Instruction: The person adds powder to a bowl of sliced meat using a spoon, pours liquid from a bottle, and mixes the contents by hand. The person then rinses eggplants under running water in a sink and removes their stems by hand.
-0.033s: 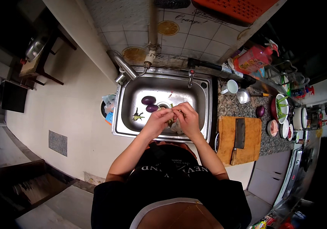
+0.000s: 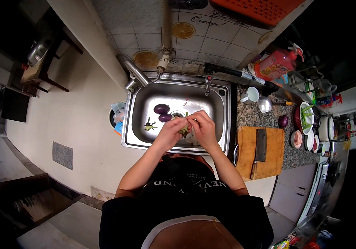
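Over the sink (image 2: 139, 138) my two hands meet at the fingertips. My left hand (image 2: 173, 132) is closed round a green eggplant cap (image 2: 184, 131), whose lower end pokes out below the fingers. My right hand (image 2: 203, 128) pinches at the same piece from the other side; the fingers hide most of it. Two dark purple eggplants (image 2: 161, 108) lie in the basin, just left of and beyond my left hand. Closer to the basin's left wall rests a loose green cap (image 2: 149, 124). The drain (image 2: 179, 114) is partly covered by my hands.
Right of the sink, a cleaver (image 2: 260, 145) lies on a wooden cutting board (image 2: 274, 149). Beyond are a white mug (image 2: 251, 95), a ladle (image 2: 265, 104), a round purple vegetable (image 2: 283, 121) and a basket with green vegetables (image 2: 306, 116). A faucet (image 2: 208, 85) overhangs the basin's far edge.
My fingers have shifted slightly on the green cap, and a little more of it shows below my left hand. The things in the sink stay in place.
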